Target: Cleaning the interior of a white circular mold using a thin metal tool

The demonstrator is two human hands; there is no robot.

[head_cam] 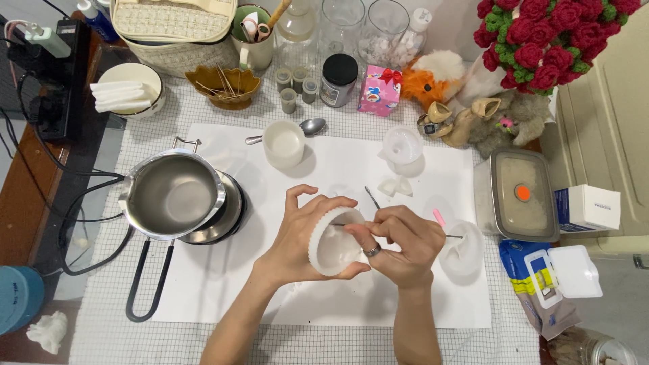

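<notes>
Both forearms come in from the bottom edge and meet over the white paper sheet (338,169) in the middle of the counter (101,331). Left hand (297,240) is cupped around a white scalloped mould (331,245), fingers over the top rim and thumb under it, so that grip is wrapped on the mould and holding it tilted just above the paper. Right hand (399,243) is pinched shut on a thin metal pick (453,236), whose other end seems to go into the mould's opening, though the fingers hide it.

My read on handling: the mould looks like soft silicone, light and floppy, probably a bit slick if there's wax residue on it. Squeeze too hard and the wall would likely buckle, so holding by the ribbed outside rim seems the sane spot. The pick is stiff and skinny, easy to let roll.

Room-wise, it's tight to the right: a translucent cup (463,253) lies just beside the right hand, with a lidded metal tray (517,196) past it. Left has the steel melting pot (172,196) on its warmer, black handle (145,284) running toward the near edge. A white cup (284,143) and spoon (311,126) sit further back. Most open paper is right below the hands.
</notes>
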